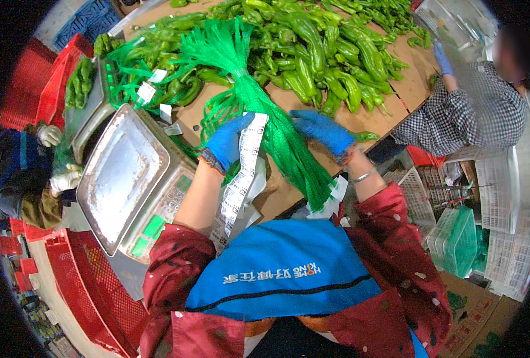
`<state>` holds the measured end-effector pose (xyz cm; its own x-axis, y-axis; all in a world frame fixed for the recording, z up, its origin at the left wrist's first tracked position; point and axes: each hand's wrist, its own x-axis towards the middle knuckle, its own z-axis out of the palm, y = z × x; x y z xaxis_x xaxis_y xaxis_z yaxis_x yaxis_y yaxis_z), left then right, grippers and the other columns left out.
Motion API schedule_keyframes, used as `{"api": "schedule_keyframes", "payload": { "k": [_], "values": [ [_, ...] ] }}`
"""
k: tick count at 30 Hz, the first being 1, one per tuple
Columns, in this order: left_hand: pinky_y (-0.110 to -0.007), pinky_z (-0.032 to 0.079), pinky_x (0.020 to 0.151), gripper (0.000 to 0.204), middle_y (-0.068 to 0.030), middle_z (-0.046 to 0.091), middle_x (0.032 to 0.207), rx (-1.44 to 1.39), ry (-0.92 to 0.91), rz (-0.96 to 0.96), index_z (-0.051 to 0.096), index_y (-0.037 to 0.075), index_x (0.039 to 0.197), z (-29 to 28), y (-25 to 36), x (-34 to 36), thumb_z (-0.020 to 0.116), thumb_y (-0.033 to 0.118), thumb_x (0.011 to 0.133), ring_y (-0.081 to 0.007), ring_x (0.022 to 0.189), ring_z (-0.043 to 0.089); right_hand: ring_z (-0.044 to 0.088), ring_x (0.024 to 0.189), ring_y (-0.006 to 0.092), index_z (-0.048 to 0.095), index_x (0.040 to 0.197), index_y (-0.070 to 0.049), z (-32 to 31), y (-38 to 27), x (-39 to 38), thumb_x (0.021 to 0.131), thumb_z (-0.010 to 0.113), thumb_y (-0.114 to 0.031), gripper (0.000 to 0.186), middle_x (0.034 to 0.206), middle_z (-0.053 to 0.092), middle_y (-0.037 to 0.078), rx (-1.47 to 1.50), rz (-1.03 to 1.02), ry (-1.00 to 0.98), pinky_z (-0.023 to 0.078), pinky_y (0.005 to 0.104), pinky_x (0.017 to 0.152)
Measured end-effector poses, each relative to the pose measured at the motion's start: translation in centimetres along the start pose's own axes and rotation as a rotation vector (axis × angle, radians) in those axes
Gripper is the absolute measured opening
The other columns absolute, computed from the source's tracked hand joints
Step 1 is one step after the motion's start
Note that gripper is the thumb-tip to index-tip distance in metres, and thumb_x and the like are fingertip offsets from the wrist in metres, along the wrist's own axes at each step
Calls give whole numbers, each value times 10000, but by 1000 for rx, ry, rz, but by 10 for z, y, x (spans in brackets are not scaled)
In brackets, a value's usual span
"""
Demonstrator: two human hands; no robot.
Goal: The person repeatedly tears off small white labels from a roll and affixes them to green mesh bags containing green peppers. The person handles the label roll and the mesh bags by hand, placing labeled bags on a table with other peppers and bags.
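Note:
My left hand, in a blue glove, pinches the upper end of a long strip of printed white labels. From there the strip hangs down toward my apron. Just right of it lies a bundle of green mesh bags, tied near its top and fanned out at both ends. My right hand, also blue-gloved, is at the bundle's right edge with its fingers stretched toward it. I see nothing held in that hand. Behind the bundle, long green peppers are heaped on the cardboard-covered table.
A scale with a worn metal pan stands at my left, with a second scale beyond it. Red crates are at lower left. A co-worker's white-gloved hand is at left; another person in a checked sleeve is at right.

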<state>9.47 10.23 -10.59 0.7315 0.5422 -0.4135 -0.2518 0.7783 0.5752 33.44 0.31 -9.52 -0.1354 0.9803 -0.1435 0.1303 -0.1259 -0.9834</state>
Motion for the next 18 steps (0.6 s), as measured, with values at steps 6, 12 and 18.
{"api": "schedule_keyframes", "payload": {
  "k": [6, 12, 18],
  "values": [
    [-324, 510, 813, 311, -70, 647, 1059, 74, -30, 93, 558, 71, 1177, -7, 8, -8, 577, 202, 895, -191, 921, 630, 629, 889, 221, 549, 1219, -54, 16, -18, 29, 797, 675, -284, 496, 1042, 651, 104, -98, 292, 15, 486, 352, 811],
    [-311, 494, 813, 323, -67, 652, 1037, -26, -74, 180, 584, 55, 1145, -9, 9, -11, 591, 251, 888, -183, 915, 619, 611, 983, 201, 475, 1287, -30, 10, -13, 22, 845, 601, -155, 476, 1138, 618, 99, 651, 196, -123, 483, 338, 881],
    [-318, 442, 916, 353, -53, 620, 1114, -77, -120, 91, 535, 71, 1212, 9, -2, -19, 590, 201, 888, -190, 1004, 584, 591, 1011, 190, 497, 1267, -15, 26, -15, 35, 831, 624, -176, 482, 1156, 606, 91, 380, 104, -102, 458, 316, 898]
  ]
}}
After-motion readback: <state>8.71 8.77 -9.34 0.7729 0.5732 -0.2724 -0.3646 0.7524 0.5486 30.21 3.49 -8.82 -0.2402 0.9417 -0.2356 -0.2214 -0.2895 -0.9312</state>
